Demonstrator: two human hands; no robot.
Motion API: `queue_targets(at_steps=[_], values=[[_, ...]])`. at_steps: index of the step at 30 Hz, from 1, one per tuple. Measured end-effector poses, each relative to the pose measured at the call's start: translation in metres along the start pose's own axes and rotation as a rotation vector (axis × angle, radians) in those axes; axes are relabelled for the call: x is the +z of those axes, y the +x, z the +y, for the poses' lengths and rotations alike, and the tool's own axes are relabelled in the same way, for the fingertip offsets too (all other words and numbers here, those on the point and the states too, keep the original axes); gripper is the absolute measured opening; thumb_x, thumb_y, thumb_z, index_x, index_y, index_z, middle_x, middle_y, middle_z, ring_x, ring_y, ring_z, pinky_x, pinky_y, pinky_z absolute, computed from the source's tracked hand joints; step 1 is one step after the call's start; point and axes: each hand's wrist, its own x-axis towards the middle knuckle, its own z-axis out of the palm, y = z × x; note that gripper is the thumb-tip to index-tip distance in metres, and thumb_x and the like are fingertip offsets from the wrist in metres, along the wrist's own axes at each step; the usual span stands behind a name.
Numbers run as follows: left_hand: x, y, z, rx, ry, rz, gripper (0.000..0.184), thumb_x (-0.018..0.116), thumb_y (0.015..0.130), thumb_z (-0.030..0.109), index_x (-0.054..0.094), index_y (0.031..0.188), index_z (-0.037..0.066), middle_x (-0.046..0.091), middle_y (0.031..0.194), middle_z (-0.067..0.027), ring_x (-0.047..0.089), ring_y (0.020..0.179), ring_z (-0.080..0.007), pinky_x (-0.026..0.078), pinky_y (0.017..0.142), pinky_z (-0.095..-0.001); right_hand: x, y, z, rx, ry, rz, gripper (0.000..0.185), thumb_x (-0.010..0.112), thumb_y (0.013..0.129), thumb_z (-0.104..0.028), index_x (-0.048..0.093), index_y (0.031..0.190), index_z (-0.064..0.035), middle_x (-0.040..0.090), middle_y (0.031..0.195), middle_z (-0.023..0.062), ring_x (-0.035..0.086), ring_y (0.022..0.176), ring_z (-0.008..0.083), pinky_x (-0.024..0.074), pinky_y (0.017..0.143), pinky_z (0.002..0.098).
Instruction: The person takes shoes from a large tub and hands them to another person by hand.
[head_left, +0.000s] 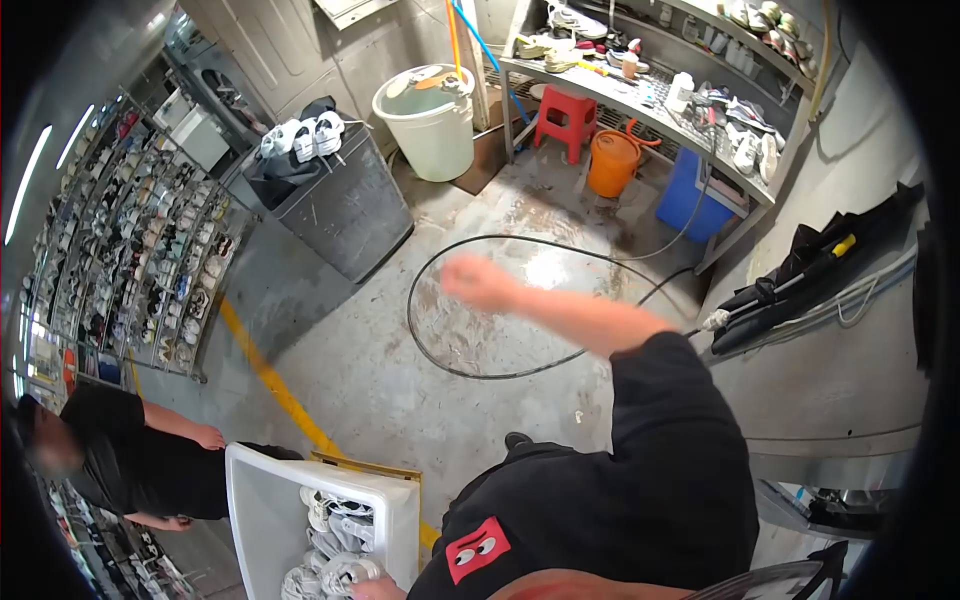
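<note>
My right hand (480, 283) is held out over the wet floor, above a loop of black hose (440, 365); it is blurred, and its fingers cannot be made out. At the bottom, my left hand (378, 588) is at a white shoe (348, 572) inside a white bin (398, 500). Only part of that hand shows, and its fingers are hidden. Several white and grey shoes lie in the bin.
A person (150, 455) in black stands left of the bin. Shoe racks (150, 240) fill the left. A grey bin (350, 210), pale green tub (430, 135), red stool (567, 120), orange bucket (612, 165) and metal workbench (735, 175) stand ahead.
</note>
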Motion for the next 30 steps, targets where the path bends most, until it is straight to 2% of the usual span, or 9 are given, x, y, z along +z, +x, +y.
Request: queue_targets(at_steps=[4,7,8,9,11,16,22,26,30], values=[[-0.059,0.017,0.003,0.049,-0.297,-0.028,0.052,0.047,0.099,0.045,0.055,0.136,0.009,0.060,0.132,-0.0151,0.059,0.119,-0.0335,0.049,0.100,-0.0513,0.175,-0.104,0.049,0.257,0.126,-0.320,0.032,0.065,0.093,-0.032,0.072,0.110,-0.0067,0.072,0.103,0.0146,0.068,0.096,0.0287,0.0529,0.088,0.0403],[-0.127,0.026,-0.019,0.147,-0.740,-0.465,0.051,0.046,0.099,0.045,0.055,0.135,0.010,0.061,0.131,-0.0145,0.060,0.118,-0.0333,0.050,0.100,-0.0519,0.256,-0.142,0.012,0.324,0.255,-0.505,0.031,0.066,0.094,-0.030,0.072,0.113,-0.0056,0.073,0.103,0.0128,0.068,0.097,0.0236,0.0530,0.087,0.0373],[-0.137,0.021,-0.024,0.172,-0.786,-0.430,0.051,0.045,0.099,0.045,0.056,0.135,0.010,0.061,0.131,-0.0143,0.060,0.117,-0.0333,0.050,0.099,-0.0521,0.284,-0.152,0.001,0.355,0.293,-0.557,0.031,0.066,0.094,-0.029,0.071,0.112,-0.0048,0.073,0.102,0.0121,0.068,0.096,0.0214,0.0530,0.086,0.0358],[-0.112,-0.011,0.000,0.118,-0.795,-0.112,0.051,0.053,0.096,0.043,0.055,0.134,0.009,0.060,0.131,-0.0139,0.060,0.118,-0.0339,0.050,0.100,-0.0501,0.300,-0.153,-0.026,0.370,0.355,-0.625,0.030,0.066,0.095,-0.028,0.071,0.113,-0.0044,0.073,0.102,0.0115,0.067,0.096,0.0194,0.0529,0.086,0.0347],[-0.090,-0.051,0.040,0.117,-0.723,0.097,0.051,0.062,0.089,0.030,0.053,0.135,0.008,0.062,0.124,-0.0101,0.060,0.116,-0.0298,0.051,0.099,-0.0456,0.337,-0.158,-0.072,0.341,0.439,-0.750,0.033,0.067,0.095,-0.026,0.068,0.118,-0.0035,0.072,0.104,0.0106,0.066,0.097,0.0170,0.0526,0.087,0.0333],[-0.114,-0.089,0.054,0.365,-0.619,0.037,0.045,0.056,0.087,0.016,0.053,0.131,0.009,0.060,0.121,-0.0081,0.060,0.111,-0.0237,0.047,0.099,-0.0373,0.421,-0.170,-0.171,0.152,0.497,-1.053,0.053,0.072,0.092,-0.026,0.056,0.135,-0.0013,0.065,0.124,0.0119,0.062,0.110,0.0195,0.0503,0.095,0.0343],[-0.211,-0.069,0.029,0.486,-0.234,0.078,0.077,0.064,0.080,0.009,0.034,0.150,-0.003,0.049,0.141,-0.0193,0.049,0.130,-0.0279,0.036,0.113,-0.0366,0.561,-0.222,-0.298,0.000,0.318,-1.226,0.087,0.082,0.081,-0.026,0.034,0.149,0.0017,0.061,0.128,0.0189,0.062,0.114,0.0243,0.0513,0.095,0.0370],[-0.300,-0.057,0.023,0.354,0.095,0.156,0.078,0.069,0.078,0.014,0.036,0.147,-0.001,0.054,0.133,-0.0220,0.053,0.126,-0.0290,0.040,0.110,-0.0381,0.657,-0.293,-0.330,0.018,-0.061,-1.123,0.074,0.072,0.080,-0.021,0.040,0.143,0.0007,0.067,0.113,0.0215,0.069,0.102,0.0338,0.0539,0.090,0.0427],[-0.382,-0.015,-0.002,0.157,0.208,0.223,0.065,0.074,0.079,0.020,0.047,0.131,-0.007,0.062,0.122,-0.0280,0.061,0.118,-0.0385,0.047,0.102,-0.0424,0.728,-0.345,-0.365,-0.019,-0.234,-1.278,0.065,0.070,0.081,-0.022,0.047,0.140,-0.0043,0.068,0.112,0.0193,0.069,0.101,0.0312,0.0546,0.087,0.0426]])
